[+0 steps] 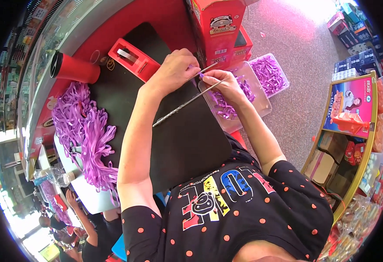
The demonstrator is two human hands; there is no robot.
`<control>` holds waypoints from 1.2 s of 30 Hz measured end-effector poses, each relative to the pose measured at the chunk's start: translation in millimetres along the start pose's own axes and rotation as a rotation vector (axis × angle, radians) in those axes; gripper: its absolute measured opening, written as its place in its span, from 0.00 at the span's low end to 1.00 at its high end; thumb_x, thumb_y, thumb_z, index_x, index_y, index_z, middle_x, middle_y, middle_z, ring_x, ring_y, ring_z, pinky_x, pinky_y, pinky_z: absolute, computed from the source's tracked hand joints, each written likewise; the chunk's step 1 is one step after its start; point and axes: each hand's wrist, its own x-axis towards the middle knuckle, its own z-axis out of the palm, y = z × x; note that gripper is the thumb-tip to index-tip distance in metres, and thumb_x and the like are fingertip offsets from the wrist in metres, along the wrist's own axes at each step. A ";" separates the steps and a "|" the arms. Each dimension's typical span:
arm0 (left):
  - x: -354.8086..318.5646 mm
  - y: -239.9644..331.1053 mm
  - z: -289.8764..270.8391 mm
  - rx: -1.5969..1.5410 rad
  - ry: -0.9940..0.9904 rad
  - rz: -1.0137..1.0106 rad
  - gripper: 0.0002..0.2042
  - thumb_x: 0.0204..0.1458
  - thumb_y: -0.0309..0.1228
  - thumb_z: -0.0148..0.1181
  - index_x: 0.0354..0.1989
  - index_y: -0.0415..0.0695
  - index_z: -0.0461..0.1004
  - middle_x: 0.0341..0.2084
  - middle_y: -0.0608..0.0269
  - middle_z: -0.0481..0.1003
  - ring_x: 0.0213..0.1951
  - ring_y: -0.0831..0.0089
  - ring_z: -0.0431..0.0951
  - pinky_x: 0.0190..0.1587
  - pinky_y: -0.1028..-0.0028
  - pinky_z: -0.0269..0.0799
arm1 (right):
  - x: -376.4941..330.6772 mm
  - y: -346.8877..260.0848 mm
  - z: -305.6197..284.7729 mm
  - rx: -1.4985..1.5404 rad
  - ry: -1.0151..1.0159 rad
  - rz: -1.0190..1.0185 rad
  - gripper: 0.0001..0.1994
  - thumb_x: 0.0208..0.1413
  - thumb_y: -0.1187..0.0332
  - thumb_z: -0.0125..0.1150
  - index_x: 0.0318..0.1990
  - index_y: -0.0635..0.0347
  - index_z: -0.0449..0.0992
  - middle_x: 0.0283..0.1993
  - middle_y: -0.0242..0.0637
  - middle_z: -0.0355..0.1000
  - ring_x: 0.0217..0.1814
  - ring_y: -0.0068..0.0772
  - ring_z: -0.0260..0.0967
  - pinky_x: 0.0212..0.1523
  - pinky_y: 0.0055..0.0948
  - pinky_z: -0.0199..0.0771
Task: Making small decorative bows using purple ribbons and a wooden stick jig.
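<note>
Over the black tabletop [187,144], my left hand [176,70] and my right hand [226,85] meet with their fingertips pinched. A small piece of purple ribbon [201,76] shows between them, held by the fingers of both hands. Beneath my right fingers runs a long thin metal rod [178,108], slanting down to the left, its lower part twisted-looking. A second, shorter rod end [209,67] pokes out above my right fingertips. Whether the two rods join, or whether my hands grip them, is hidden by the fingers.
Left on the table lies a big heap of purple ribbon [84,131], near a red cup [75,69] and a red tape dispenser [133,59]. Right stand a clear bin [261,102] and another bin [286,83] of purple pieces. Red boxes [219,32] rise behind. Another person [93,238] sits lower left.
</note>
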 end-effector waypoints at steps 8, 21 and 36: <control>-19.0 24.1 21.2 -0.007 0.478 -0.072 0.06 0.46 0.26 0.60 0.33 0.40 0.77 0.37 0.57 0.73 0.45 0.58 0.71 0.48 0.64 0.67 | -4.8 0.2 10.5 -0.002 0.051 -0.063 0.09 0.55 0.66 0.63 0.38 0.63 0.78 0.29 0.24 0.73 0.29 0.10 0.64 0.30 0.12 0.62; -22.3 30.3 41.5 -0.027 0.506 -0.249 0.05 0.44 0.31 0.64 0.26 0.44 0.81 0.35 0.65 0.75 0.47 0.62 0.69 0.52 0.63 0.61 | -14.7 -14.7 1.4 -0.171 0.022 -0.121 0.13 0.56 0.64 0.60 0.41 0.66 0.77 0.32 0.30 0.75 0.37 0.18 0.70 0.40 0.21 0.69; -24.6 30.0 47.1 -0.083 0.490 -0.270 0.08 0.47 0.33 0.63 0.31 0.43 0.81 0.40 0.63 0.75 0.50 0.63 0.67 0.54 0.67 0.62 | 18.7 -23.0 -12.6 -0.475 -0.134 -0.193 0.11 0.51 0.72 0.61 0.42 0.64 0.78 0.31 0.37 0.76 0.35 0.19 0.70 0.37 0.23 0.71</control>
